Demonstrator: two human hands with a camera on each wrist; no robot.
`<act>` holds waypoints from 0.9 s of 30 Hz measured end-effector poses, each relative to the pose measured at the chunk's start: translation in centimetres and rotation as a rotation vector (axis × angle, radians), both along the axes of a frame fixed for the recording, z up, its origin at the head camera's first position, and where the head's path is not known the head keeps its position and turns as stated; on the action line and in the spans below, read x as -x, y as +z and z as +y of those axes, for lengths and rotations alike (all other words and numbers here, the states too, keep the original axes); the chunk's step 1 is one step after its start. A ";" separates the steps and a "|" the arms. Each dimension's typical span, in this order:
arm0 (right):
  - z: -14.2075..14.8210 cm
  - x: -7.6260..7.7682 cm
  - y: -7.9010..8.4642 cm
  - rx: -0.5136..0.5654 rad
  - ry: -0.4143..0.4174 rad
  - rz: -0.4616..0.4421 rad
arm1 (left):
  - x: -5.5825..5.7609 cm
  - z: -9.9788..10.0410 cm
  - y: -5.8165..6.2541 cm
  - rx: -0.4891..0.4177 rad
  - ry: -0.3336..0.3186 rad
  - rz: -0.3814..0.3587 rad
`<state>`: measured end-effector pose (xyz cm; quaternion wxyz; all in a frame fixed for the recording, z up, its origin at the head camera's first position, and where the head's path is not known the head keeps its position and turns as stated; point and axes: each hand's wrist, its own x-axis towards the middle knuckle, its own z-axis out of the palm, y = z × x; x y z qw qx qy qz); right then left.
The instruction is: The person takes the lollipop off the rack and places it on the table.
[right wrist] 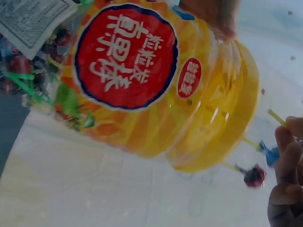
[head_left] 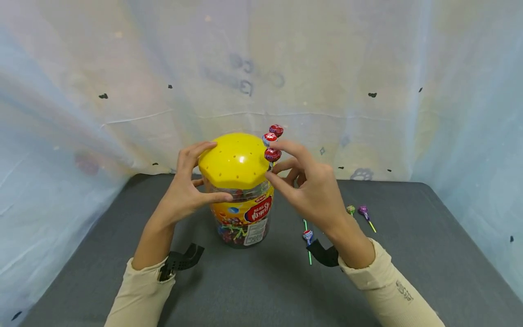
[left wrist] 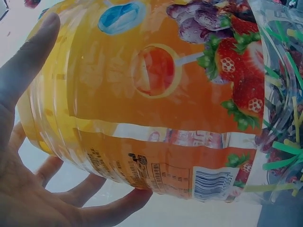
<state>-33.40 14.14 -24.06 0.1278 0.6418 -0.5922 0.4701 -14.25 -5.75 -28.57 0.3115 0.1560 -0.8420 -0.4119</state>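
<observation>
Left fingers (head_left: 199, 149) grip a yellow-lidded jar (head_left: 229, 210), right fingers (head_left: 292, 147) pinch a red lollipop (head_left: 272, 155)

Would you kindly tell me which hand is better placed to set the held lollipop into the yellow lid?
Probably the right hand: it pinches the lollipop close to the lid, while the left hand grips the jar.

Candy jar (head_left: 241, 213): red disc (right wrist: 127, 56) on its front label, white Chinese characters, 真果 plus a third unclear; smaller 粒粒 alongside. Red oval (right wrist: 190, 77) toward jar's lid end, characters too blurred. White sticker (head_left: 255, 232) low on jar, fine print illegible. Barcode (left wrist: 213, 183) on jar's label, digits unreadable. Behind jar, curtain (head_left: 318, 54): faint lettering, one B-like. Right of jar, sleeve (head_left: 382, 272): dark print, illegible.
</observation>
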 end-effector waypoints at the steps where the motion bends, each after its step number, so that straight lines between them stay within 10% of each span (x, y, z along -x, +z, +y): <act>1: 0.4 0.1 -0.2 -0.008 -0.017 -0.012 | 0.0 0.0 0.1 -0.003 0.002 -0.003; 27: 9.0 3.6 -5.3 -0.216 -0.157 -0.001 | -0.5 0.4 0.7 -0.099 0.017 -0.075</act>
